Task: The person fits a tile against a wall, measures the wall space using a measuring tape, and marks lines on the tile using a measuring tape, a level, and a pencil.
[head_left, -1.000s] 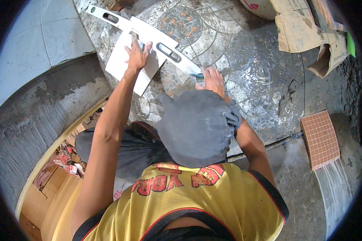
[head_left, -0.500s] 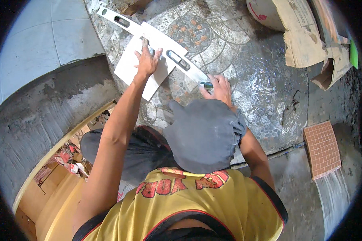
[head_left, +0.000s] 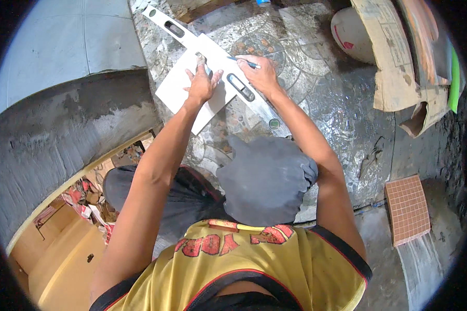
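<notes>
A white rectangular tile (head_left: 177, 87) lies on the patterned floor, with a long silver spirit level (head_left: 190, 40) laid slantwise across it. My left hand (head_left: 202, 85) is on the tile and the level, its fingers spread and pressing down. Closed around a dark pencil or pen (head_left: 252, 65), my right hand (head_left: 262, 76) is at the level's right edge, just beyond one of its oval cut-outs. The writing tip is close to the edge where level and tile meet.
A rough grey cement ledge (head_left: 72, 114) runs along the left. Torn cardboard (head_left: 392, 72) and a white bucket (head_left: 352, 35) stand at the upper right. A brown gridded tile (head_left: 407, 210) lies at the right. My bent knee (head_left: 264, 179) is below the level.
My right hand has left the lower end of the level and moved up and left with the pencil or pen. My left hand stays pressed on the level and tile.
</notes>
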A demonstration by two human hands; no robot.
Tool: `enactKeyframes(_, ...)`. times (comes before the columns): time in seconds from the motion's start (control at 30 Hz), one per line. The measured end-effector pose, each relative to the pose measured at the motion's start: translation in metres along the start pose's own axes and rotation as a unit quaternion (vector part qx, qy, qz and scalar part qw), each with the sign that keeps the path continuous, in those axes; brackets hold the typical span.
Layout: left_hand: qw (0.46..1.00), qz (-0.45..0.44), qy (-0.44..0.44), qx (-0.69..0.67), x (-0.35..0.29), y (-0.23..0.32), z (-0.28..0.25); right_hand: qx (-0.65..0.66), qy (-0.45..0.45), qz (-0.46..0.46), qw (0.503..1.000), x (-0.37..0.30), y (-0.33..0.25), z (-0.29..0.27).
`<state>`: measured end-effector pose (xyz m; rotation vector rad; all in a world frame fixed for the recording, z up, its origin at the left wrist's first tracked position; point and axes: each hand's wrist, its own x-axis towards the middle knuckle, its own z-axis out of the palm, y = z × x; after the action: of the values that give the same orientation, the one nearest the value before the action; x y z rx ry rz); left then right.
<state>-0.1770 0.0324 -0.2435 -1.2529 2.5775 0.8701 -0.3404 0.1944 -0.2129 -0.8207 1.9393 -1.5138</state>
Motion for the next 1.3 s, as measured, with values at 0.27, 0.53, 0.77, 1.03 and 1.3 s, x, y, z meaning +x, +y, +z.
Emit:
enactKeyframes(0.27, 1.000, -0.025, -0.015, 0.009, -0.001, 0.003, -0.008, -0.016, -0.132, -0.021, 0.991, 0.013, 0.020, -0.009)
enactKeyframes(0.53, 1.000, -0.017, -0.009, 0.009, 0.001, 0.002, -0.004, -0.090, -0.123, -0.104, 0.983, 0.036, 0.026, 0.007)
enactKeyframes(0.77, 1.000, 0.015, 0.006, 0.009, 0.005, -0.014, 0.000, -0.112, -0.138, -0.150, 0.972, 0.099, 0.025, 0.051)
enactKeyframes(1.03, 0.998, 0.042, 0.011, 0.049, -0.002, 0.008, -0.010, -0.131, -0.175, -0.117, 0.969, 0.131, 0.017, 0.059)
enactKeyframes(1.3, 1.000, 0.002, -0.013, 0.025, -0.004, 0.001, -0.013, -0.196, -0.177, -0.128, 0.956, 0.132, -0.002, 0.066)
